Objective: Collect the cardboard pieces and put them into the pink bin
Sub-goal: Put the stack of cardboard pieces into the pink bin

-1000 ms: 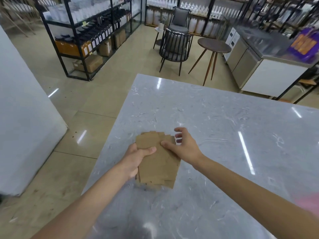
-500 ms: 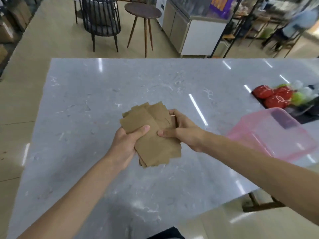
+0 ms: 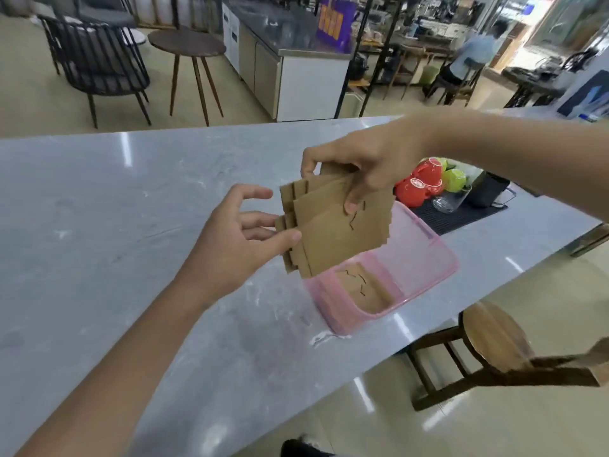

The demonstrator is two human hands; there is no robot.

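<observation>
My right hand (image 3: 369,166) grips a fanned stack of brown cardboard pieces (image 3: 339,229) from above, holding it upright over the left part of the pink bin (image 3: 425,258). My left hand (image 3: 240,239) is at the stack's left edge, thumb touching the front piece, fingers spread apart. The translucent pink bin stands on the grey marble table (image 3: 131,225) near its right edge. One cardboard piece (image 3: 362,288) lies flat inside the bin.
Red and green items (image 3: 425,183), a glass (image 3: 448,201) and a black mat (image 3: 461,212) lie beyond the bin. A wooden chair (image 3: 491,344) stands below the table's right edge. Black chair, round side table and counter stand behind; a person sits far right.
The view swung right. My right hand lifted the cardboard stack and carried it right over the pink bin. My left hand loosened its grip and now only touches the stack's edge.
</observation>
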